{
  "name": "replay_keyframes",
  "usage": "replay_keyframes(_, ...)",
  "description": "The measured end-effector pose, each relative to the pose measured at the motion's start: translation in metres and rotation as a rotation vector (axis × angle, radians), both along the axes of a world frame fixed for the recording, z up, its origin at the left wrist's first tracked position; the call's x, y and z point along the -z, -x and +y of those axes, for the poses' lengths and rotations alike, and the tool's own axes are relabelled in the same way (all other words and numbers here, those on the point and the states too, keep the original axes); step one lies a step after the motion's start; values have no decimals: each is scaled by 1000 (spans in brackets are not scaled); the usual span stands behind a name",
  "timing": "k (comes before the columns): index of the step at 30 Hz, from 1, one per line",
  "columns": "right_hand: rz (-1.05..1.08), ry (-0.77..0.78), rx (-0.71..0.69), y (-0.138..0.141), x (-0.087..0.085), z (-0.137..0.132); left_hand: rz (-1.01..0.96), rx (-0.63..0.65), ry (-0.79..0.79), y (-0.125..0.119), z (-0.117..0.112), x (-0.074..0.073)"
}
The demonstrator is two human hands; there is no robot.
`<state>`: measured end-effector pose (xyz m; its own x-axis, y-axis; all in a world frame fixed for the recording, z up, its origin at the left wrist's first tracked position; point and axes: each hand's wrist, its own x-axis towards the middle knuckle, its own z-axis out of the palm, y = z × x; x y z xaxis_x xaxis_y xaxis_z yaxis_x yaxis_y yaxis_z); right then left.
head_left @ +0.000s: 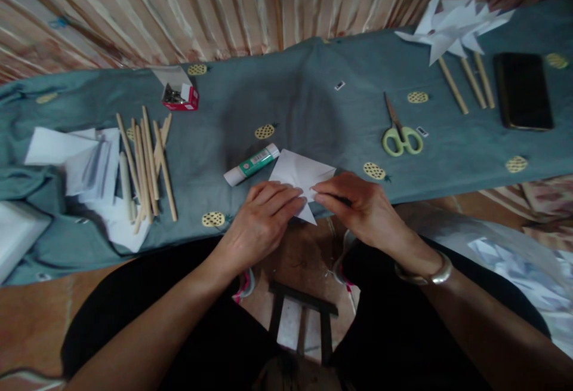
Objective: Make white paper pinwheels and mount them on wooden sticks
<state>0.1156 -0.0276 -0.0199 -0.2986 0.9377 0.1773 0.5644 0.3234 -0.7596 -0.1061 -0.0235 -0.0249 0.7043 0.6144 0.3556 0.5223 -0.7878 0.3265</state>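
Two bare hands meet over one folded white paper (302, 167), right at the middle of the near edge of the table (304, 110), its lowest point lapping over that edge. And look at the split of work! The left hand (264, 221) lies across it, fingers drawn together and pressing down, probably to stop it sliding; whether the thumb grips from beneath, I can't tell. The right hand (358, 203) goes in finer, thumb and forefinger pinched on the paper's right part, a hold that looks chosen for control over a small fold.

Just beyond the paper, a glue stick (252, 165) lies slantwise, cap on, handy for the left hand. Over to the right, scissors (400, 131) with green handles turned to the near edge, which suits a quick grab. Up by the far right corner, white paper pinwheels (452, 30) rest with their wooden handles pointing nearward, perhaps parked there to spare the blades; a dark phone (523, 91) sits beside them, by the right end.

Out left, wooden sticks (150, 152) lie bunched beside loose sheets (105, 167), and an open red box (180, 97) stands toward the far edge, lid up, seemingly for easy dipping.
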Motion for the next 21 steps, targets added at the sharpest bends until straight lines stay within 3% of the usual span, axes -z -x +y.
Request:
replay_keyframes(6, -11, 93, 59, 5, -1, 5, -1, 21, -1, 1, 0, -2)
replay_keyframes(21, -177, -119, -17, 10, -5, 7, 37, 37, 35, 0, -3, -4)
